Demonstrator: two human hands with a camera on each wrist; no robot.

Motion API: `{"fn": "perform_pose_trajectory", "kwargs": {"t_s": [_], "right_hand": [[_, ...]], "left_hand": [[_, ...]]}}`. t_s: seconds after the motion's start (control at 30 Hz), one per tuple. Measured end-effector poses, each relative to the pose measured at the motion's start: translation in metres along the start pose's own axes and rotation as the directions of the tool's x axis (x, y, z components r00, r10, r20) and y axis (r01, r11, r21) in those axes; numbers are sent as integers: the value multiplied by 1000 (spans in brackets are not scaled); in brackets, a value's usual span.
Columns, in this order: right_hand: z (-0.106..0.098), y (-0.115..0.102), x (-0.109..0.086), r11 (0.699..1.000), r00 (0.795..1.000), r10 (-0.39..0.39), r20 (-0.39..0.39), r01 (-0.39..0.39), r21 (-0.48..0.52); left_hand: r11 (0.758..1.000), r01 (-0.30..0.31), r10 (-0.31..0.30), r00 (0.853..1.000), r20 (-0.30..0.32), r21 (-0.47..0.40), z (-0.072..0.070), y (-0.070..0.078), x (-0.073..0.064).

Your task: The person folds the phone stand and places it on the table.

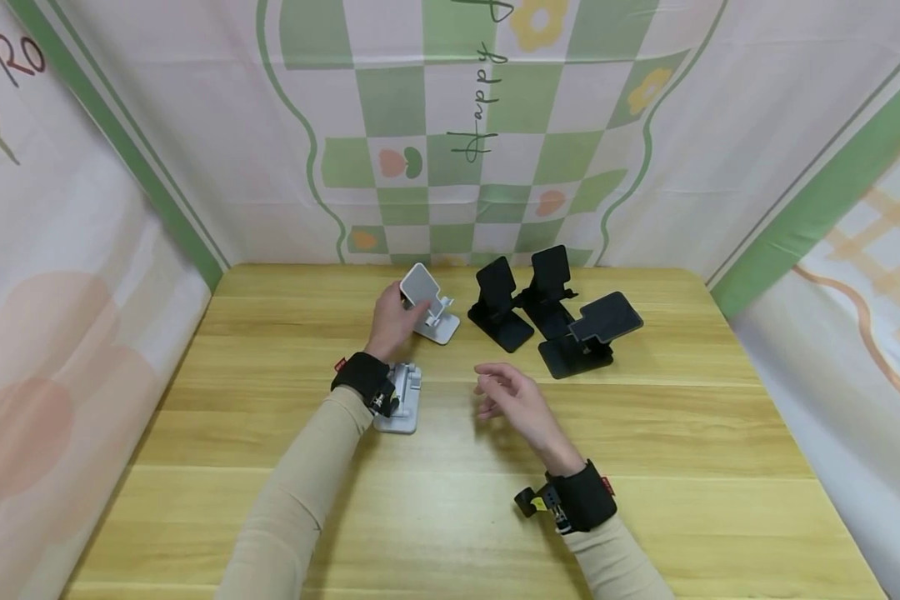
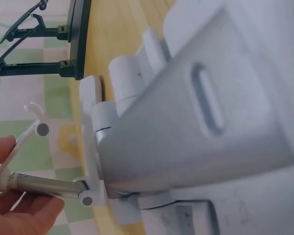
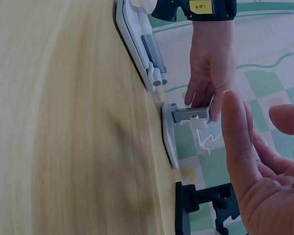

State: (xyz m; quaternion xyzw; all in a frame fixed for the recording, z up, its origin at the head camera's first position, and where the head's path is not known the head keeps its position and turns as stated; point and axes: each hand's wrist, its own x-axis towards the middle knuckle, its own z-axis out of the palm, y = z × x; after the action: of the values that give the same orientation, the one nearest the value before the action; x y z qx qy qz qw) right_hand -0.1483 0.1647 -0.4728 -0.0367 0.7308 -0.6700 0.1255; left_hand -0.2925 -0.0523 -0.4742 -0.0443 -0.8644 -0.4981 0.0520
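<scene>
My left hand (image 1: 392,320) holds an unfolded white phone stand (image 1: 441,327) by its upper plate, thumb on the front and fingers behind. The stand's base sits on the table, as the right wrist view shows. Just below that hand's wrist lies a second white phone stand (image 1: 407,408), folded flat and partly covered by the wristband. In the left wrist view this folded stand (image 2: 186,127) looms close and large. My right hand (image 1: 519,407) hovers over the table to the right, fingers loosely bent, with nothing in it.
Several black phone stands stand unfolded at the back right: one on the left (image 1: 497,304), one behind (image 1: 550,287) and one tilted lower at the right (image 1: 592,333). The wooden table (image 1: 450,517) ends at a patterned cloth (image 1: 450,200) behind.
</scene>
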Motion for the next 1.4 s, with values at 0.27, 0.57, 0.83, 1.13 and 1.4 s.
{"fn": "perform_pose_trajectory", "kwargs": {"t_s": [0.27,0.57,0.83,1.13,1.4], "right_hand": [[0,1,-1,1000,1000,-8,-8,8,1],[-1,1,0,1000,1000,-4,-8,4,-4],[1,0,1,1000,1000,1,3,-1,1],[2,1,2,1000,1000,-1,8,1,7],[0,6,5,999,999,35,-15,-35,1]], "left_hand": [[999,29,-29,1000,-12,-32,0,0,0],[999,-19,17,999,-48,-44,-6,5,4],[991,-84,75,993,-89,-100,-16,18,5],[975,-143,124,985,-117,-168,-32,37,-13],[942,-217,194,975,-111,-256,-39,56,-41]]}}
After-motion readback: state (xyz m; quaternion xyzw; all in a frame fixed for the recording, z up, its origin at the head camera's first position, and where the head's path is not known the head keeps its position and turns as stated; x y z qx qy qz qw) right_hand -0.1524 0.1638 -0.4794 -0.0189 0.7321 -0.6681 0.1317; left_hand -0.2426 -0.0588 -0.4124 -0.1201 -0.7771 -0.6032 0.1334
